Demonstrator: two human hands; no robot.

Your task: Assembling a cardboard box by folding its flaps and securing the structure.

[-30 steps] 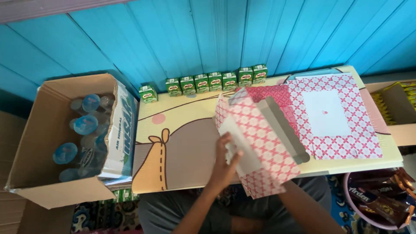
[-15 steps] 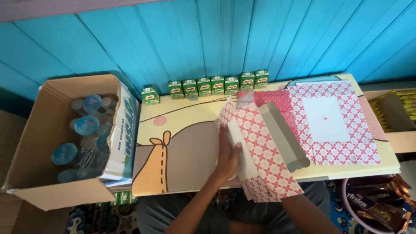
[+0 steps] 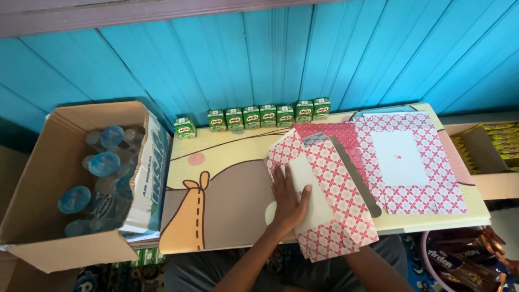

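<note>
A folded carton blank (image 3: 340,184), red-and-white patterned outside and plain cream inside, lies flat near the front edge of a low table (image 3: 227,178). My left hand (image 3: 289,203) rests palm down on its cream panel, fingers spread and holding nothing. My right forearm (image 3: 373,265) runs under the carton's lower right corner, and the hand itself is hidden beneath it. A second patterned blank (image 3: 411,162) with a white middle lies flat just to the right.
A row of small green drink cartons (image 3: 259,116) lines the table's back edge against a blue plank wall. An open cardboard box (image 3: 32,178) of sealed water cups stands at left. A box of yellow packets (image 3: 497,148) and a tub of snack packs (image 3: 459,259) sit at right.
The carton blank, held up and partly open a second ago, has been laid down and flattened on the table. My left hand followed it down and now presses on it.
</note>
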